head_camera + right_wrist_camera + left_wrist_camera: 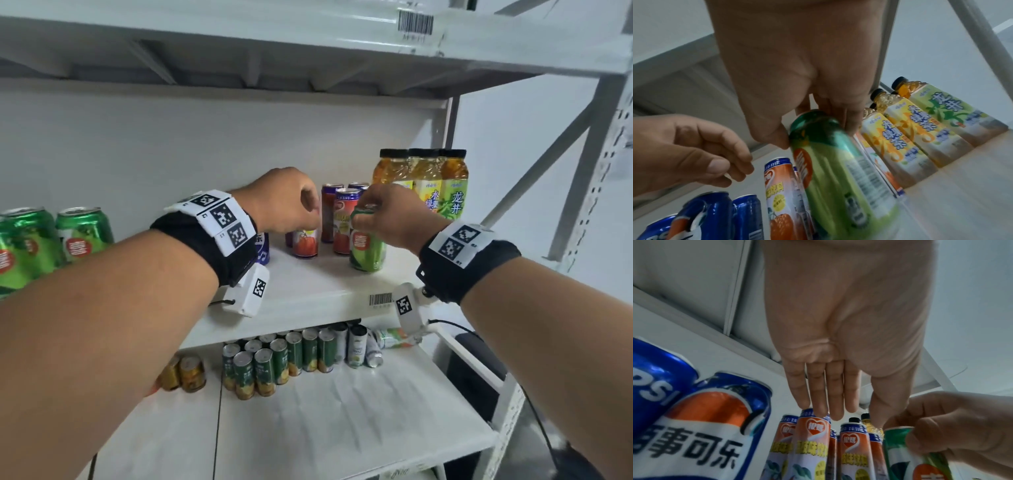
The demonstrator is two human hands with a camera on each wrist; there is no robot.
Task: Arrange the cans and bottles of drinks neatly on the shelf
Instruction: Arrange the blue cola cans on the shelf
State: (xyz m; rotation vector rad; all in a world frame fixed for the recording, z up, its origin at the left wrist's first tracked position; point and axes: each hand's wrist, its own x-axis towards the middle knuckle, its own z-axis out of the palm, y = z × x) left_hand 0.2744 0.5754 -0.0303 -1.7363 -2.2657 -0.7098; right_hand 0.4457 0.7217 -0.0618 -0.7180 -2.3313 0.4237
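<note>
Your right hand (383, 219) grips the green can (367, 245) by its top on the shelf (308, 291), among the orange cans (344, 222); your left hand (286, 202), loosely curled, holds nothing. Bottles (423, 185) stand grouped; sorting remains.

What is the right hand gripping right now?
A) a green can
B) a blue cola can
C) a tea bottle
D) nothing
A: the right hand pinches the green can by its top rim, thumb on one side and fingers on the other; the head view shows the same grip.
</note>
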